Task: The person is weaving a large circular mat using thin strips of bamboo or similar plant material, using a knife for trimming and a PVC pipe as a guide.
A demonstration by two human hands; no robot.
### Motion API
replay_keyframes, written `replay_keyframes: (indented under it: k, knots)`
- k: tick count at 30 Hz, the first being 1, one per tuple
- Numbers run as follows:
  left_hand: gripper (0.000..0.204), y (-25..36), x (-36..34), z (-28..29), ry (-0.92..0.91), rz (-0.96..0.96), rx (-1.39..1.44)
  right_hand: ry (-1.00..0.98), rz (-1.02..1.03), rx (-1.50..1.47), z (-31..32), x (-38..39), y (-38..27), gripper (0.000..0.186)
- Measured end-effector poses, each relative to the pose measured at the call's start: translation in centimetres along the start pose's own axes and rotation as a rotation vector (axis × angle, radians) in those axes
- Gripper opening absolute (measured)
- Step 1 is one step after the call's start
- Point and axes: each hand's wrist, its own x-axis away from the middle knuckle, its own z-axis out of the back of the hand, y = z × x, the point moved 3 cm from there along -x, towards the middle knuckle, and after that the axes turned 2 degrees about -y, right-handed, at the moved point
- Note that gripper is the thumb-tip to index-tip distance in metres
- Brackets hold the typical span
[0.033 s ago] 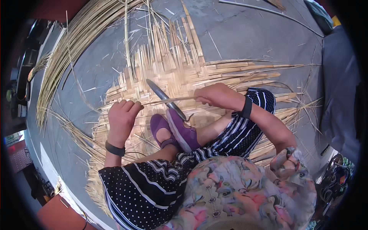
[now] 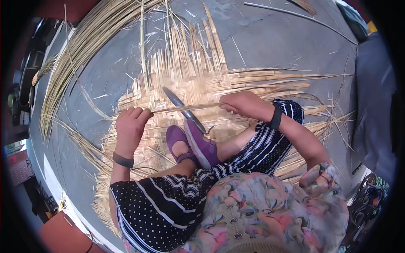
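The left hand (image 2: 130,126) is curling its fingers closed over a pale strip (image 2: 190,108), and the right hand (image 2: 247,105) is pinching the same strip between bent fingers and thumb. Neither hand is showing a gap in its grip. The left fingertips are turning under, mostly out of sight, and the right fingers are partly covering one another. The strip is disappearing into both grips; whether the thin stalk (image 2: 90,101) arcing up and left from near the left fingers is belonging to it cannot be made out.

Between the two sets of fingers, the strip is running nearly straight, its long axis going from side to side and rising slightly toward the right fingers. It is crossing in front of a dark metal tool (image 2: 174,97), hiding a narrow band of it. The tool is lying aslant, its tapered tip pointing away from the body and toward the left.

Below the fingers, a woven mat (image 2: 202,88) is spreading out, its near part being covered by the legs. Slats (image 2: 274,76) are fanning out beyond the right fingers. Nearer the body than the fingers, two purple shoes (image 2: 198,145) are resting close together. Beyond the left fingers, a bundle of stalks (image 2: 80,59) is curving upward, being cut off at the top edge.
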Motion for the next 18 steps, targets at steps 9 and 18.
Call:
replay_keyframes:
  k: [9, 18]
  knots:
    - [0.029, -12.5, 7.5, -1.9, -0.240, 0.380, 0.081, 0.328, -0.188, 0.424, 4.8, 3.9, 10.2, 0.009]
    - [0.017, -15.6, 22.9, 7.6, -0.084, 0.636, -0.178, 0.538, -0.289, 0.409, 5.1, 5.3, 15.5, 0.024]
